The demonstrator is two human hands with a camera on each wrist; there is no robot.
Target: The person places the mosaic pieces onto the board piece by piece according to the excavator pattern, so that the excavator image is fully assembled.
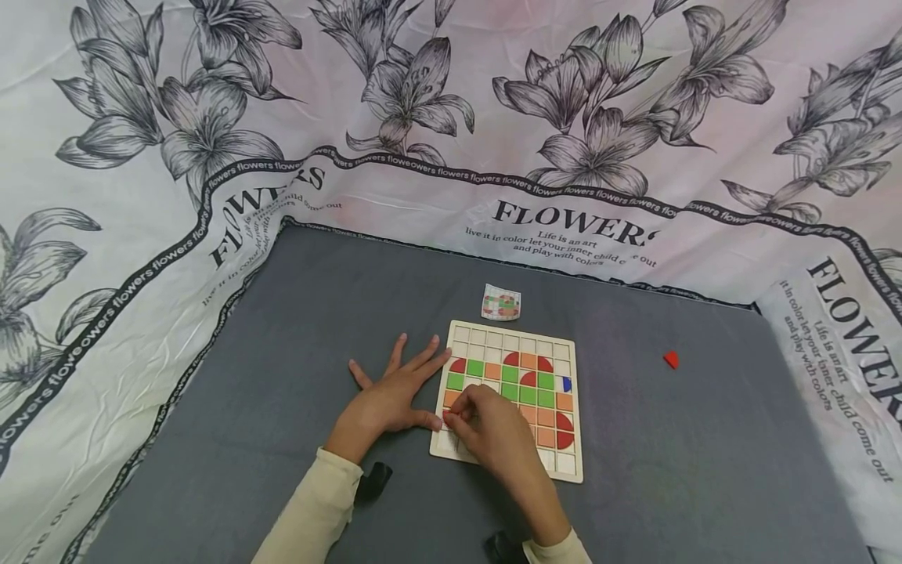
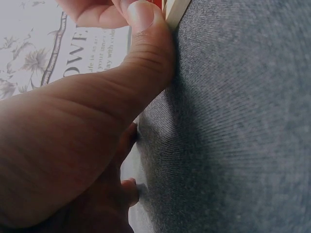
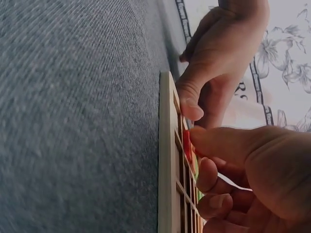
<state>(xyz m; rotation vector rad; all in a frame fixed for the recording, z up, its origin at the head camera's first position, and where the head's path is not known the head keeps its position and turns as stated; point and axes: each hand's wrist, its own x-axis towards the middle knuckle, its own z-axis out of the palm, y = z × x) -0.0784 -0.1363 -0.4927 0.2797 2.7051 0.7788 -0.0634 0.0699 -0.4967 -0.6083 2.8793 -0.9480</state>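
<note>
A wooden grid board [image 1: 510,342] lies on the grey cloth, its cells partly filled with green and orange squares and red quarter-round pieces. My right hand [image 1: 496,431] reaches over its lower left part, thumb and forefinger pinching a red piece [image 3: 188,145] at a left-edge cell. That piece sits slightly tilted in the right wrist view. My left hand [image 1: 395,395] is spread on the cloth beside the board, its thumb touching the board's left edge near the red piece. The right hand hides several cells in the middle.
A small printed card [image 1: 501,302] with a coloured pattern lies just beyond the board. One loose red piece [image 1: 672,359] rests on the cloth to the right. A blue piece [image 1: 567,385] sits in the board's right column. Flower-printed fabric [image 1: 416,102] rises behind the table.
</note>
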